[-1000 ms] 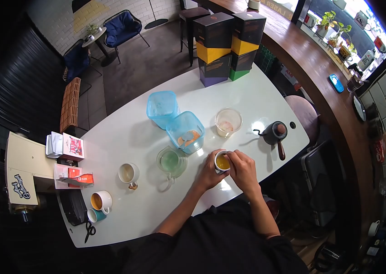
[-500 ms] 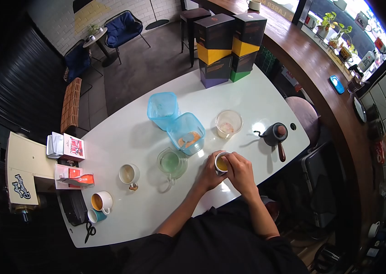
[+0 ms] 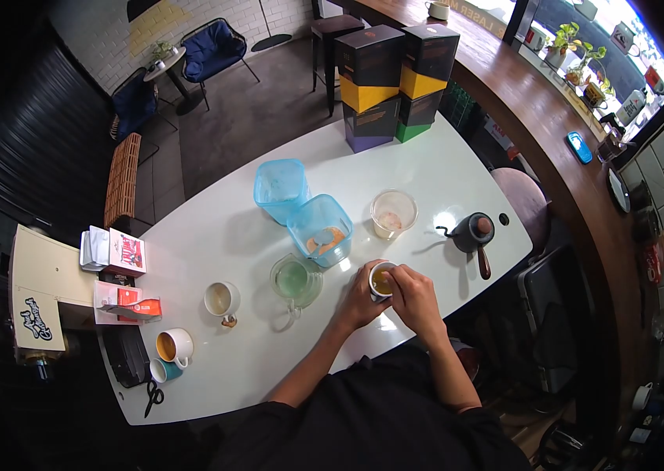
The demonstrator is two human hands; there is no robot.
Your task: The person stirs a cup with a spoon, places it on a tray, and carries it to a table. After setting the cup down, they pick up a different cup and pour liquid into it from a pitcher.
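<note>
Our cup (image 3: 381, 280), center frame: white rim, yellowish liquid inside. Left hand (image 3: 361, 297) curled round it; right hand (image 3: 413, 298) pinched at rim, grip contents unclear.

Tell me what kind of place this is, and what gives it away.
Most likely a café or coffee bar: a gooseneck kettle stands on the white table, a tall stool stands by the long wooden counter, and blue-cushioned seating flanks a small round table.
</note>
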